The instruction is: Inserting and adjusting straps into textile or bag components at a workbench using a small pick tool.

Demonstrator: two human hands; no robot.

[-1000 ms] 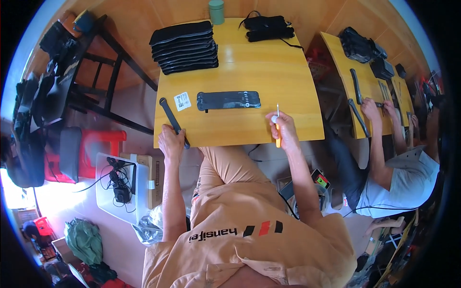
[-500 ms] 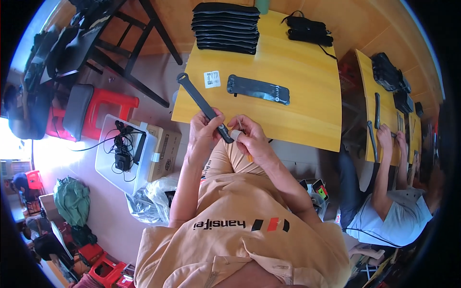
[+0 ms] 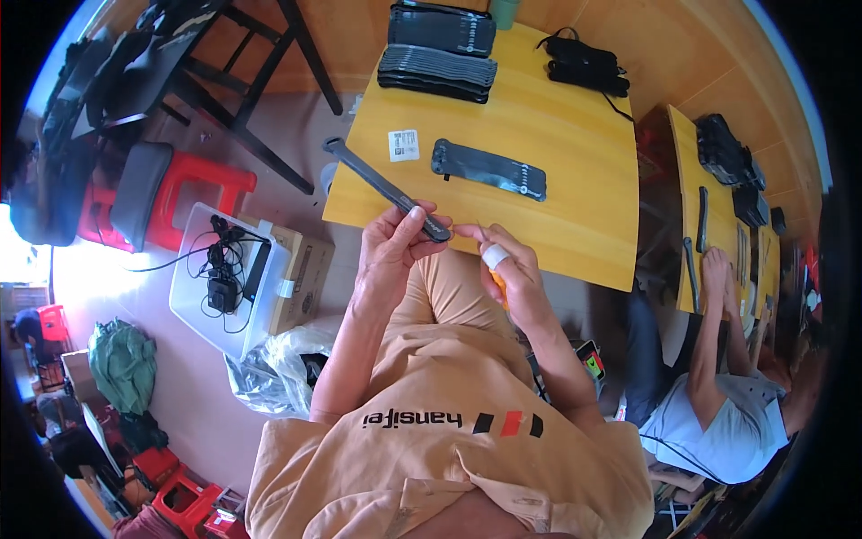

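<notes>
My left hand (image 3: 395, 247) is closed around a long dark strap (image 3: 373, 177) near its lower, rounded end. The strap slants up and left past the table's front edge, with a loop at its far tip. My right hand (image 3: 516, 274), its thumb wrapped in white tape (image 3: 495, 257), grips a small orange-handled tool (image 3: 500, 289), mostly hidden by the palm. A right fingertip reaches close to the strap's lower end; whether it touches, I cannot tell. Beyond my hands, a flat black strip-shaped piece (image 3: 489, 171) lies on the yellow table (image 3: 575, 216).
A stack of black flat pieces (image 3: 437, 74) sits at the far left of the table, near a white label (image 3: 403, 145). Black pouches (image 3: 585, 67) lie far right. Left is a clear bin of cables (image 3: 184, 283). A co-worker (image 3: 718, 413) sits at another table on the right.
My right hand has moved right, away from the strap's end, with the orange-handled tool still in it. The view has shifted, and the face of the stack's top piece now shows.
</notes>
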